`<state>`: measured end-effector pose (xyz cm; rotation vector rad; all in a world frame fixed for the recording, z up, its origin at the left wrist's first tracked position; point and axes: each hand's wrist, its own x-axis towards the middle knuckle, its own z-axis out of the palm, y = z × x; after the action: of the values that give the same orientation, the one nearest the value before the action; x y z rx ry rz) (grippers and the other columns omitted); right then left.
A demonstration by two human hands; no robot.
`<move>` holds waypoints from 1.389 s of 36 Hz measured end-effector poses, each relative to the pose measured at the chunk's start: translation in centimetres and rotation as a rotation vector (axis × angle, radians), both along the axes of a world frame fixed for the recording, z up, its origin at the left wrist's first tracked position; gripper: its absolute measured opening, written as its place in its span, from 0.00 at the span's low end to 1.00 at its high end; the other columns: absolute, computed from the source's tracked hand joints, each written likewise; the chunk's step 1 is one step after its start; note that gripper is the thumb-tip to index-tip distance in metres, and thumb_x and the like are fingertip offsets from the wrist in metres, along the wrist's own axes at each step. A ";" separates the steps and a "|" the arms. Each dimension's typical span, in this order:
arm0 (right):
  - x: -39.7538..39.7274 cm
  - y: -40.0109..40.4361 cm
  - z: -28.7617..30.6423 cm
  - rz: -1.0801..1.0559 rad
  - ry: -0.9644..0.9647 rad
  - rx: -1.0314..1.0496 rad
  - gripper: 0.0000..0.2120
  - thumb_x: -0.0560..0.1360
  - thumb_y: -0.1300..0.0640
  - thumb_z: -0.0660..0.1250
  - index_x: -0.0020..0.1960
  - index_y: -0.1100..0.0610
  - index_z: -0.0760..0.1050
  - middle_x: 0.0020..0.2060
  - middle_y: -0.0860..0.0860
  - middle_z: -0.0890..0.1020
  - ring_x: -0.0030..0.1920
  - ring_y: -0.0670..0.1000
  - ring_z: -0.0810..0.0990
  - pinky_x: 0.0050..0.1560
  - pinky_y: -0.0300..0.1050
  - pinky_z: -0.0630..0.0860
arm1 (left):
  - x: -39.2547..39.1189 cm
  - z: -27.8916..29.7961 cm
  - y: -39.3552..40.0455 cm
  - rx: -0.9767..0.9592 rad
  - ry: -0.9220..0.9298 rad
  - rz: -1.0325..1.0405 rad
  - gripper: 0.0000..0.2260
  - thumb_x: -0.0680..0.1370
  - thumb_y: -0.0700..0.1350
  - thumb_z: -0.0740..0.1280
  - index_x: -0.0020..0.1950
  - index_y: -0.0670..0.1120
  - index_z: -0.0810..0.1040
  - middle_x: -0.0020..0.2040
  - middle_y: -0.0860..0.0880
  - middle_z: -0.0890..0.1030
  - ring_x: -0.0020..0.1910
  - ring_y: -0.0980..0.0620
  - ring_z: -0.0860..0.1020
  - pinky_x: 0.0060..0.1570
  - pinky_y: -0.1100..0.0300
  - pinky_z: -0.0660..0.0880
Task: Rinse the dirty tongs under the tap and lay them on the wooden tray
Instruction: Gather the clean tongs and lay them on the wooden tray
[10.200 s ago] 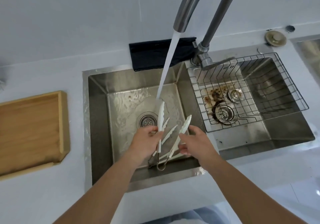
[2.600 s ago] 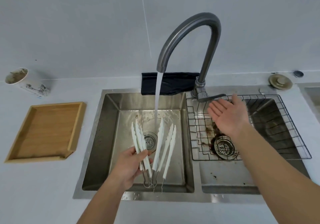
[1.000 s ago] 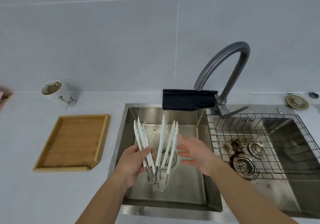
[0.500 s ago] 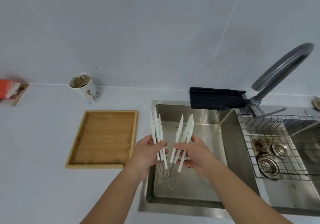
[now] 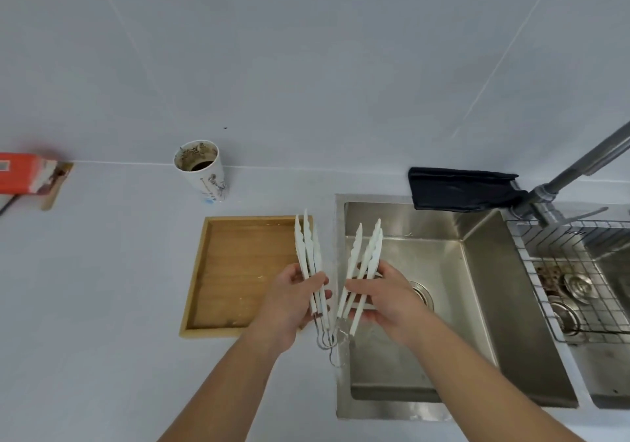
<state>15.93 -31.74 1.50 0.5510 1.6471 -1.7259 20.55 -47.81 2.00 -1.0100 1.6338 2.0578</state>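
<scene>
Gripping white tongs [image 5: 308, 264], the left hand [image 5: 289, 301] hovered beside the right hand [image 5: 385, 300], which grasped more; the tap [image 5: 579, 168] was cut off.

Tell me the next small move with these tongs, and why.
Probably carry both bundles left and lower them onto the tray. The left hand grips tongs over the tray's right edge, the right hand grips tongs over the sink, and no water shows.

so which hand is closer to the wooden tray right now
Left. The left hand grips tongs at the wooden tray's right edge; the right hand holds its tongs farther right, over the sink.
</scene>
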 end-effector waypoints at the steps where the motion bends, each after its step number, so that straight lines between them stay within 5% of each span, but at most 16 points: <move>1: 0.1 -0.6 -0.1 0.004 -0.004 0.004 0.19 0.73 0.70 0.72 0.61 0.57 0.76 0.52 0.62 0.85 0.49 0.62 0.87 0.48 0.61 0.84 | 0.1 -0.1 -0.6 -0.006 -0.002 0.000 0.07 0.80 0.41 0.68 0.58 0.46 0.79 0.51 0.44 0.85 0.50 0.45 0.85 0.51 0.43 0.82; 3: 0.3 -1.9 -0.3 0.016 -0.013 0.012 0.19 0.73 0.70 0.72 0.61 0.57 0.76 0.52 0.62 0.85 0.49 0.62 0.87 0.48 0.60 0.84 | 0.6 -0.2 -1.8 -0.008 -0.007 0.010 0.08 0.80 0.41 0.68 0.58 0.46 0.80 0.49 0.43 0.85 0.51 0.42 0.85 0.53 0.38 0.81; 16: -0.4 -8.9 -2.2 0.149 -0.106 0.081 0.22 0.74 0.68 0.73 0.64 0.54 0.75 0.53 0.58 0.85 0.50 0.60 0.86 0.50 0.61 0.84 | 1.6 -1.8 -7.5 -0.050 -0.110 0.149 0.10 0.82 0.49 0.64 0.54 0.46 0.83 0.46 0.43 0.86 0.47 0.44 0.85 0.53 0.43 0.82; 23: -1.3 -12.3 -3.6 0.159 -0.177 0.076 0.23 0.74 0.69 0.72 0.65 0.53 0.74 0.54 0.58 0.84 0.52 0.61 0.85 0.51 0.63 0.83 | 0.8 -2.7 -10.8 -0.094 -0.148 0.140 0.10 0.84 0.46 0.62 0.55 0.44 0.82 0.42 0.45 0.85 0.41 0.48 0.84 0.42 0.53 0.82; 37: -2.8 -15.4 -5.5 0.207 -0.174 0.164 0.22 0.76 0.63 0.72 0.68 0.54 0.72 0.55 0.56 0.83 0.52 0.58 0.85 0.55 0.61 0.82 | -0.9 -5.0 -12.9 -0.171 -0.211 0.144 0.08 0.83 0.49 0.63 0.50 0.50 0.82 0.48 0.48 0.85 0.50 0.48 0.83 0.57 0.48 0.81; 44: -3.3 -15.4 -5.8 0.280 -0.104 0.242 0.19 0.78 0.58 0.70 0.68 0.54 0.73 0.57 0.53 0.83 0.54 0.55 0.85 0.55 0.59 0.83 | -0.9 -5.7 -13.5 -0.367 -0.176 0.046 0.10 0.83 0.50 0.61 0.44 0.55 0.77 0.42 0.53 0.80 0.39 0.56 0.78 0.31 0.67 0.70; 48: -3.1 -15.0 -5.5 0.295 -0.038 0.259 0.23 0.78 0.60 0.70 0.72 0.50 0.70 0.59 0.51 0.82 0.56 0.54 0.84 0.56 0.57 0.83 | -1.1 -5.7 -13.8 -0.450 -0.149 -0.051 0.05 0.83 0.50 0.62 0.54 0.53 0.77 0.43 0.56 0.80 0.39 0.58 0.78 0.27 0.73 0.70; 50: -3.0 -14.6 -5.6 0.281 -0.017 0.259 0.28 0.78 0.61 0.70 0.74 0.47 0.66 0.58 0.50 0.82 0.56 0.53 0.84 0.55 0.56 0.83 | -1.0 -5.7 -14.1 -0.494 -0.122 -0.091 0.10 0.83 0.50 0.63 0.63 0.54 0.77 0.50 0.58 0.80 0.43 0.59 0.79 0.37 0.71 0.74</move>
<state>12.89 -46.36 -4.14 0.4264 1.8513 -1.3136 19.56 -61.94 -3.69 -1.1563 2.1289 1.5296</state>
